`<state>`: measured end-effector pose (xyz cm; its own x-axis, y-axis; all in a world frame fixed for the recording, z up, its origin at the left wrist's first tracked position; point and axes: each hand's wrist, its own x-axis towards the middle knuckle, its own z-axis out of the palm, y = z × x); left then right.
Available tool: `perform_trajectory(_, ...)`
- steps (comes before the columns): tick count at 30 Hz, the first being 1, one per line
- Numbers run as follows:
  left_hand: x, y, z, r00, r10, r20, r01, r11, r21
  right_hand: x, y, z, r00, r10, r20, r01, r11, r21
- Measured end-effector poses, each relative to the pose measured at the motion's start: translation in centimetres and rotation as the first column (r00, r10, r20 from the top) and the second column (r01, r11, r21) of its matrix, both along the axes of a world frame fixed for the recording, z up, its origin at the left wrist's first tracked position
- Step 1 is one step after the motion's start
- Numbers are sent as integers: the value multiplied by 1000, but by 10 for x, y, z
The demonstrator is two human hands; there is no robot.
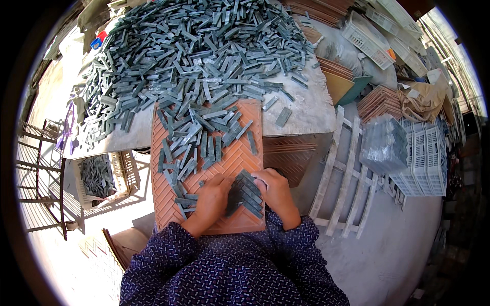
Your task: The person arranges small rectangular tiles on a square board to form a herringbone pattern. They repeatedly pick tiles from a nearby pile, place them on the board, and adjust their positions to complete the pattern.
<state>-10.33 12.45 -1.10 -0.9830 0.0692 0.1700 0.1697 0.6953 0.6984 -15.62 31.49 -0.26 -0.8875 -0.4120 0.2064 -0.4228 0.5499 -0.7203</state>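
An orange tray [204, 224] with herringbone grooves lies in front of me, its far end on the table. Near its right front corner, dark green stone strips [246, 195] sit side by side in a herringbone pattern. My left hand [212, 200] is at the left edge of this group, fingers closed; what they grip is hidden. On the other side, my right hand [276, 193] has thumb and finger closed at the end of a strip at the group's upper right. Loose strips [204, 127] are scattered over the tray's far and left parts.
A large heap of strips [204, 51] covers the pale table [311, 109]. Below left stands a crate [121, 176] of strips beside a metal rack [41, 173]. To the right are a wooden pallet [339, 173], white plastic crates [423, 158] and stacked orange trays [380, 104].
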Motion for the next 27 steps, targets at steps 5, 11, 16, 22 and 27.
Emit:
perform_trajectory(5,-8,-7,6,997,-70,-13,70,996,-61,-14,-7,4,999,-19,-37,19,1000,-4)
perform_trajectory(11,-50,-14,28,969,100,-226,-131,983,-126,-52,-34,3,949,-269,-164,270,963,-16)
perform_trajectory(16,-94,2,44,932,-14,-361,-67,975,-212,-49,-32,-8,961,-271,-54,273,962,32)
perform_trajectory(22,-135,12,-1,955,-4,-296,-85,954,-288,-9,-9,8,980,-172,95,173,985,0)
perform_trajectory(27,-94,6,20,957,-16,-290,-57,969,-241,4,6,4,989,-137,58,140,989,-45)
